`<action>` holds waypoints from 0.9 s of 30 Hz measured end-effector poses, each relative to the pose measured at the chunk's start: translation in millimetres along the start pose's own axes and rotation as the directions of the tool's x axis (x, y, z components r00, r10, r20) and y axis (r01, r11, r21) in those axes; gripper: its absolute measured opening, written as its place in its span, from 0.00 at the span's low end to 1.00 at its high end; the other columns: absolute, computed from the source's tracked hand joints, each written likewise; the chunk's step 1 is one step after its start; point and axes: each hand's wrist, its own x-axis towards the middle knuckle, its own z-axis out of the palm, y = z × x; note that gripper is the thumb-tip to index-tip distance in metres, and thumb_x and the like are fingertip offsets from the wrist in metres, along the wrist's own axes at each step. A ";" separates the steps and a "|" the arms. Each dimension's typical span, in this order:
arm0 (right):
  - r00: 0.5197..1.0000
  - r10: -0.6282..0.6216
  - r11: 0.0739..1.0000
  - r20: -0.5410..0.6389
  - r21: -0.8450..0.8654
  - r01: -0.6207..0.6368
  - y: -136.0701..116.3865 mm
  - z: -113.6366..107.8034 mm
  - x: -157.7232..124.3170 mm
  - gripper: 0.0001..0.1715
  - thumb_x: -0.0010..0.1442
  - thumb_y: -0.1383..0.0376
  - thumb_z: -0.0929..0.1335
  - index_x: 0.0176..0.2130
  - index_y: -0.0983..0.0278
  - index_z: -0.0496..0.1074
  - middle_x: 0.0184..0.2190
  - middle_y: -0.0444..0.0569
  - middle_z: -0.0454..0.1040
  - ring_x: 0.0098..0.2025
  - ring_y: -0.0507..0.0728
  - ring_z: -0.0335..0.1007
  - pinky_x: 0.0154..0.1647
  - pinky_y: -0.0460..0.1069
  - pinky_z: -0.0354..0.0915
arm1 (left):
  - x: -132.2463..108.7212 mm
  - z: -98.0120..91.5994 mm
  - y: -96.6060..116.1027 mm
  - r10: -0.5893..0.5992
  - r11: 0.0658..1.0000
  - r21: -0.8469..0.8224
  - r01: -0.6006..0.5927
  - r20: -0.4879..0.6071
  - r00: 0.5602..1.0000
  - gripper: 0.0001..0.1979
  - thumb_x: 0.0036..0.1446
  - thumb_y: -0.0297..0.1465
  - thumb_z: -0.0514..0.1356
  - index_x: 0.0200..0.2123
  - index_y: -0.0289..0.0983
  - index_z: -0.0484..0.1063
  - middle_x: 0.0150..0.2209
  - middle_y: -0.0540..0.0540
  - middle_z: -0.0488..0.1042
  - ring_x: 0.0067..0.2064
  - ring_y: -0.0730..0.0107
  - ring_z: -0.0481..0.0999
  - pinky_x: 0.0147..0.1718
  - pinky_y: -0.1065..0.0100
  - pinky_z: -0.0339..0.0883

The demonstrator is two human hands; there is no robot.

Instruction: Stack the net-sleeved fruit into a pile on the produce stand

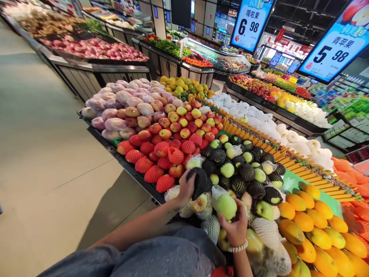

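Observation:
I stand at a fruit display in a shop. My left hand [186, 188] is closed on a black foam net sleeve [200, 181] at the front of the pile. My right hand [235, 227], with a bead bracelet on the wrist, grips a bare green apple [226, 206] just to the right of it. Around both hands lie green apples in black net sleeves [248, 173] and pale fruit in white net sleeves [210, 227].
Red apples in red nets [161, 157] lie left of the hands, loose red-yellow apples [184, 123] behind them. Yellow mangoes [311, 227] fill the right. White-wrapped fruit [288, 134] lies beyond a yellow divider [288, 157]. Price signs [250, 23] hang above. An aisle floor [43, 154] runs along the left.

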 end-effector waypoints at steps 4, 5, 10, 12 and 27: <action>0.999 0.040 0.975 -0.017 -0.217 -0.042 14.1 -5.0 47.3 0.39 0.52 0.46 0.77 0.55 0.65 0.72 0.48 0.58 0.80 0.46 0.65 0.80 0.45 0.59 0.79 | 32.2 -36.3 0.6 0.008 0.999 -0.039 -0.017 -0.205 0.979 0.16 0.60 0.46 0.58 0.38 0.40 0.71 0.37 0.45 0.77 0.40 0.61 0.77 0.41 0.62 0.78; 1.000 0.021 0.952 0.009 -0.306 -0.017 19.2 -3.7 61.6 0.39 0.51 0.47 0.77 0.55 0.65 0.72 0.49 0.58 0.79 0.47 0.65 0.79 0.47 0.60 0.78 | 38.0 -44.6 2.2 0.015 0.999 -0.038 -0.025 -0.239 0.971 0.16 0.59 0.47 0.59 0.37 0.40 0.70 0.36 0.46 0.76 0.40 0.61 0.77 0.41 0.63 0.77; 0.968 0.057 0.788 0.246 -0.606 0.107 37.0 26.8 111.7 0.37 0.49 0.61 0.76 0.57 0.64 0.71 0.56 0.60 0.76 0.55 0.67 0.76 0.56 0.59 0.72 | 46.1 -65.5 7.0 0.025 0.999 -0.027 -0.035 -0.307 0.951 0.15 0.54 0.46 0.61 0.35 0.41 0.68 0.35 0.46 0.75 0.38 0.61 0.76 0.40 0.64 0.75; 0.957 0.088 0.756 0.278 -0.644 0.117 39.4 41.6 115.0 0.39 0.48 0.61 0.78 0.57 0.65 0.71 0.54 0.61 0.76 0.55 0.68 0.76 0.54 0.58 0.73 | 43.9 -66.6 6.7 0.034 0.999 -0.008 -0.039 -0.315 0.948 0.14 0.54 0.44 0.60 0.37 0.41 0.69 0.36 0.46 0.76 0.39 0.60 0.76 0.41 0.64 0.75; 0.970 0.191 0.834 0.152 -0.546 -0.079 63.4 -80.0 42.2 0.30 0.50 0.57 0.75 0.52 0.62 0.80 0.52 0.58 0.83 0.54 0.71 0.79 0.59 0.65 0.73 | 11.5 -29.8 25.5 0.273 0.941 0.131 -0.312 0.251 0.929 0.25 0.56 0.34 0.64 0.57 0.40 0.65 0.57 0.39 0.74 0.59 0.54 0.76 0.61 0.53 0.72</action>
